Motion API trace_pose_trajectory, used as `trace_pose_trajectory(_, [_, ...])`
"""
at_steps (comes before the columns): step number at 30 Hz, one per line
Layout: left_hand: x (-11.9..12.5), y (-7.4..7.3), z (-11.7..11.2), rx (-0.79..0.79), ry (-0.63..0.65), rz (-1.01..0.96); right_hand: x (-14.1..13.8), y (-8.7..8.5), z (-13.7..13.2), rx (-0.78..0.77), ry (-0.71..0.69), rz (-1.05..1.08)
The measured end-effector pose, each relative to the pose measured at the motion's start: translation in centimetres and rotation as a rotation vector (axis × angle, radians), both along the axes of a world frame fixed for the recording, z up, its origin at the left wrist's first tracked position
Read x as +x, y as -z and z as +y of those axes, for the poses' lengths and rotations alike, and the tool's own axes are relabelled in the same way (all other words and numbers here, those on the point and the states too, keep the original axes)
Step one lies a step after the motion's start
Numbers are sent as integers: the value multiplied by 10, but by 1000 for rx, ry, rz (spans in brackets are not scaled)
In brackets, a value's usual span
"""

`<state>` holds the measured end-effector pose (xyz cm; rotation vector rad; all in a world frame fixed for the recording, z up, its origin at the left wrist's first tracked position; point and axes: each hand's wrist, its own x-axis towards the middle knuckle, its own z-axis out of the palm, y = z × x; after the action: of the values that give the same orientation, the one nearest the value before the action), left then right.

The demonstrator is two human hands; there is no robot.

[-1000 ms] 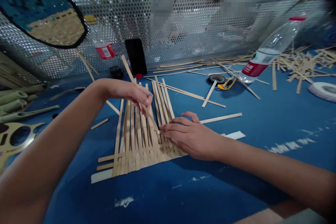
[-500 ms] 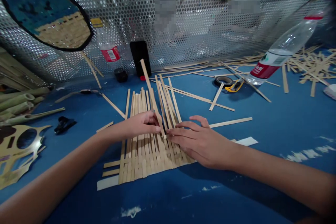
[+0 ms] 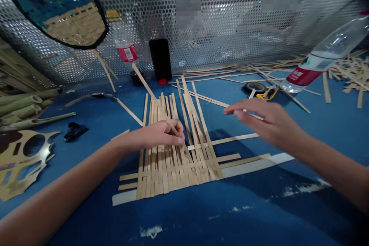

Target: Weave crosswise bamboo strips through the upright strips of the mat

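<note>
My left hand is closed on a bamboo strip, pinched near its lower part, with the far end slanting up to the left. Beneath it lies a partly woven mat of upright bamboo strips, crossed by several strips near the bottom edge. A white tape strip runs along that edge and sticks out at both sides. One crosswise strip passes among the right-hand uprights and reaches toward my right hand. That hand hovers right of the mat, fingers stretched out and thumb slightly apart.
Behind the mat stand a phone, a cola bottle and a perforated metal screen. A tape roll, a tilted water bottle and loose strips are at right. Bamboo pieces and a yellow cutout lie left.
My right hand has lifted off the mat and moved right and up. The strip in my left hand now leans further left. The view has shifted slightly.
</note>
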<state>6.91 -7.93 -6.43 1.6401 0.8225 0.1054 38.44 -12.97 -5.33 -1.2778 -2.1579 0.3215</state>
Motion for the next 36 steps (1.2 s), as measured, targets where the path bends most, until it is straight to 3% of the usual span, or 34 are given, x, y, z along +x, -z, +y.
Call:
trace_pose_trajectory(4, [2, -2, 0, 5, -5, 15, 36, 2, 32, -232, 112, -152])
trace_pose_trajectory(8, [0, 0, 1, 0, -4, -9, 55, 9, 45, -500, -61, -364])
trace_pose_trajectory(10, [-2, 1, 1, -2, -6, -25, 54, 11, 43, -565, -136, -404])
trace_pose_trajectory(16, [-5, 1, -1, -40, -13, -94, 38, 13, 31, -536, -291, -369])
trace_pose_trajectory(30, [-4, 4, -1, -33, -47, -183, 45, 23, 33, -527, -259, -362])
trace_pose_trajectory(36, [-3, 4, -3, -16, -57, -196, 45, 19, 31, -553, -247, -374])
